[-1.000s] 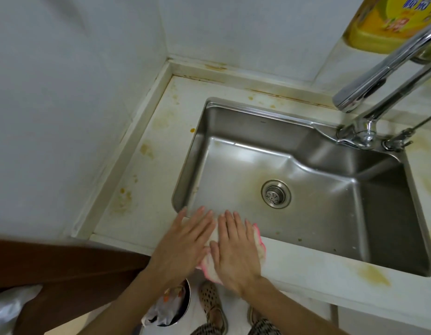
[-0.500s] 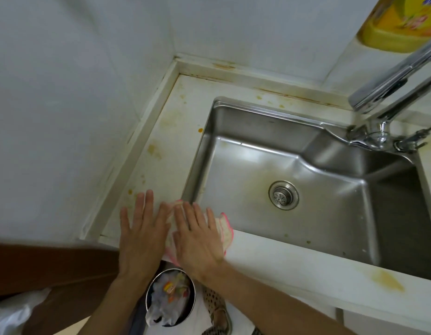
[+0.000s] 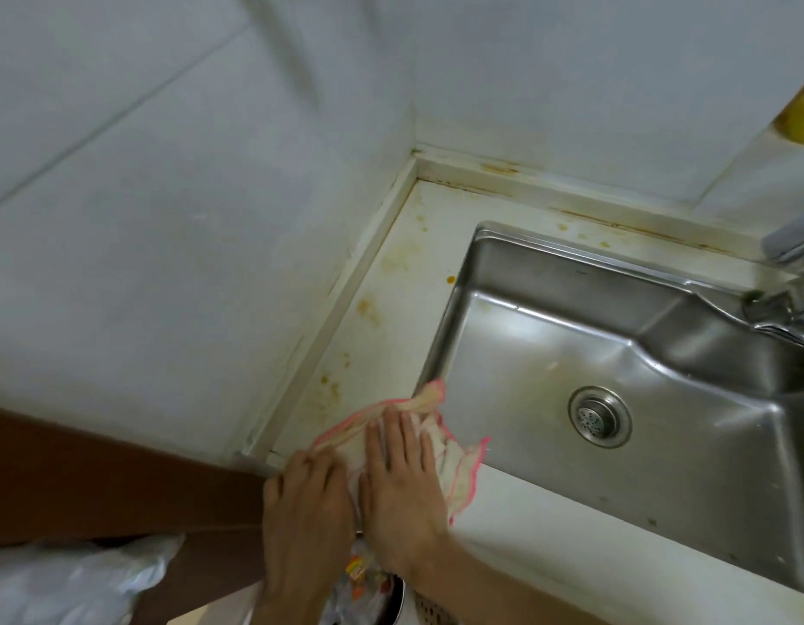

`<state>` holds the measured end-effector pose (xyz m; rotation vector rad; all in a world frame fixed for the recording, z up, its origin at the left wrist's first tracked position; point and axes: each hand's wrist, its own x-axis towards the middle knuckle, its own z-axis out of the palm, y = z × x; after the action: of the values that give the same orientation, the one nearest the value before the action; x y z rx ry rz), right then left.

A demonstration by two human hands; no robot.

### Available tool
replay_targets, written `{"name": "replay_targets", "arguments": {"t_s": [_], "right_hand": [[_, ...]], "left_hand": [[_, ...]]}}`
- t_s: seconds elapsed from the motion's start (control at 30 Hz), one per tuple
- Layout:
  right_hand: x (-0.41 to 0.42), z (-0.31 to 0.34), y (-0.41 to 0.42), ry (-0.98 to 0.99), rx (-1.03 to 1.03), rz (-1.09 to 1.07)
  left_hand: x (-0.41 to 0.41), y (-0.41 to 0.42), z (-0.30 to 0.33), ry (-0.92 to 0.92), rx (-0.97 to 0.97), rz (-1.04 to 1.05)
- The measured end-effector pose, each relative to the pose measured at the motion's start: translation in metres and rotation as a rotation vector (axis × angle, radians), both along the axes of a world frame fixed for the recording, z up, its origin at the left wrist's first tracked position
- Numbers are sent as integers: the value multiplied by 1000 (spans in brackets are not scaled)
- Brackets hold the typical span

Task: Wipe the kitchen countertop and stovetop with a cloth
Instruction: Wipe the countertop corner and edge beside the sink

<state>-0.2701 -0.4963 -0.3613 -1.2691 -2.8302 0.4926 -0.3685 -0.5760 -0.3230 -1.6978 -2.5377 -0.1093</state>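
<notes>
A white cloth with a pink edge (image 3: 454,462) lies crumpled on the white countertop (image 3: 391,336) at the sink's near left corner. My right hand (image 3: 400,480) presses flat on the cloth, fingers spread and pointing away from me. My left hand (image 3: 307,493) rests beside it at the counter's front edge, its fingers curled over the cloth's left part. The counter strip left of the sink carries orange-brown stains. No stovetop is in view.
The steel sink (image 3: 616,399) with its round drain (image 3: 599,416) fills the right side. A chrome tap (image 3: 792,245) stands at the far right. White walls close the corner. A yellow bottle (image 3: 803,115) sits on the ledge. A bin with rubbish (image 3: 368,588) stands below the counter.
Both hands slid the cloth leftward along the front counter edge from the sink's front rim to its left corner. The cloth has bunched up, and my left hand's fingers have curled.
</notes>
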Motion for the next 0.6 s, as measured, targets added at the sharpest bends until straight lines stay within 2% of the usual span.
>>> {"name": "replay_targets", "arguments": {"t_s": [0.1, 0.27, 0.37, 0.47, 0.6], "right_hand": [[-19, -3, -1, 45, 36, 107], [-46, -7, 24, 83, -55, 314], [-65, 0, 50, 136, -22, 337], [-72, 4, 70, 171, 39, 377], [-75, -3, 95, 114, 7, 308]], "left_hand": [[-9, 3, -1, -24, 9, 108], [-28, 17, -17, -46, -31, 97], [-35, 28, -24, -118, -88, 186], [-26, 42, -18, -131, -116, 172], [-29, 55, -21, -253, 15, 195]]}}
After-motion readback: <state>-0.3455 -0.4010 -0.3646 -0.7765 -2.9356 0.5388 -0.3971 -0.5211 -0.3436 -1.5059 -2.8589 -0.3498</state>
